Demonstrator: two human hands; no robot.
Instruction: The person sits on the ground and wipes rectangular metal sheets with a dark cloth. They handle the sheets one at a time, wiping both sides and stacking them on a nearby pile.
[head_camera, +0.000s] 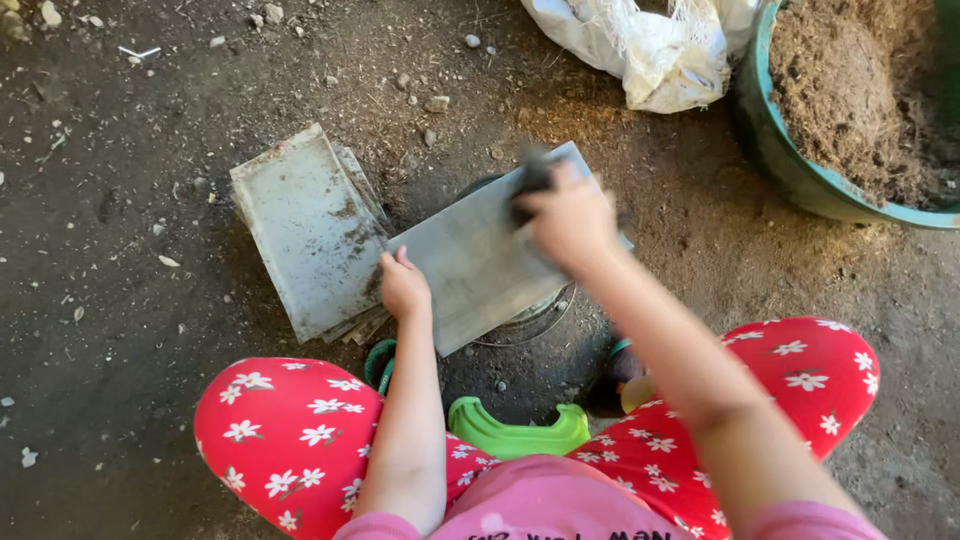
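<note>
My left hand (403, 285) grips the near left edge of a flat grey tray (470, 265) and holds it over a round metal basin (540, 310) on the ground. Blurred with motion, my right hand (570, 220) is closed on a dark cloth or scrubber (530, 180) pressed against the tray's far end. Just to the left, a stack of similar dusty grey trays (310, 225) lies on the dirt ground. My knees in red flowered trousers (290, 430) frame the bottom of the view.
A green tub (790, 170) filled with brown powdery soil stands at the top right. A crumpled white sack (650, 45) lies beside it. A green plastic stool (515, 432) shows between my knees. Small stones are scattered on the dirt.
</note>
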